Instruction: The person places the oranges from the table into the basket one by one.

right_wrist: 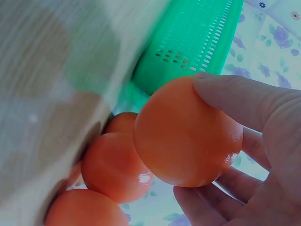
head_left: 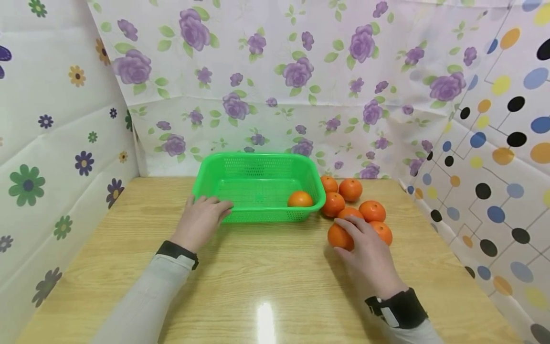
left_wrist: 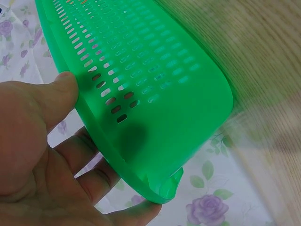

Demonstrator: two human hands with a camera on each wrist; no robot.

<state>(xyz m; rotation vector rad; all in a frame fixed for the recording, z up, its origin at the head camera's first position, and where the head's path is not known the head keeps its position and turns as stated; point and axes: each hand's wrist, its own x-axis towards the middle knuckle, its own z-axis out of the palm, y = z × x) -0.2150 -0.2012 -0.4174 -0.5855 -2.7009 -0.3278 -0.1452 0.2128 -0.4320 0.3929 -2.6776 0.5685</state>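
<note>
My left hand (head_left: 201, 220) holds the near left corner of a green plastic basket (head_left: 258, 216), with the thumb on its outer wall and the fingers around the rim. Inside the basket's right end lies one orange (head_left: 300, 198). To the right, my right hand (head_left: 373, 254) grips another orange (right_wrist: 188, 134) between thumb and fingers, close to the basket's near right corner. Several more oranges (head_left: 372, 211) cluster on the table just beyond and beside this hand, some partly hidden by it.
The wooden table (head_left: 258, 267) runs back to a floral cloth (head_left: 296, 110) behind the basket. Patterned cloths also hang at the left (head_left: 51, 157) and right (head_left: 494, 167) sides. Two oranges (head_left: 333, 204) (head_left: 329, 184) sit close against the basket's right side.
</note>
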